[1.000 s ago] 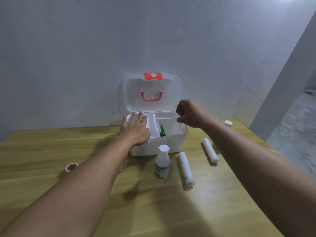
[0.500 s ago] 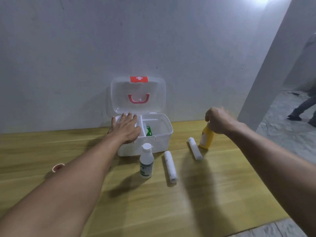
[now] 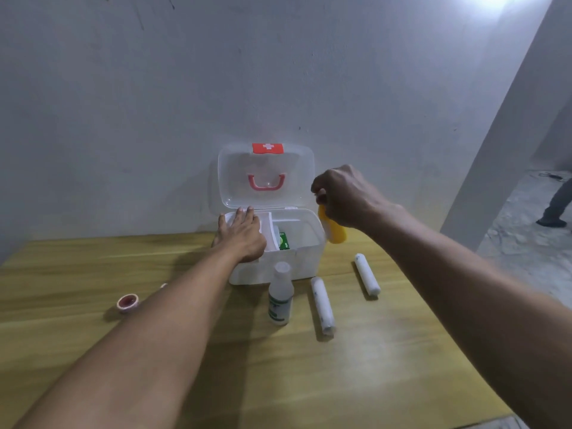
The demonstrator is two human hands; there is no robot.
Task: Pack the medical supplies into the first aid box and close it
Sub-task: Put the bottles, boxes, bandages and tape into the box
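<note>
Right hand [image 3: 346,196], fingers clamped on a tilted yellow bottle [image 3: 333,227], holds it just right of the open first aid box [image 3: 278,258]; left hand [image 3: 243,235], fingers together, lies flat on the box.

Bare unfinished room, plain grey plaster wall [image 3: 278,72], rough concrete floor [image 3: 526,243], wooden table [image 3: 340,382] against the wall

One view only. The head camera looks forward and down from above the near edge of the table [image 3: 371,366], wide-angle, facing the wall [image 3: 278,72]. Both forearms reach away from the lens toward the box [image 3: 305,261] at the far edge.
</note>
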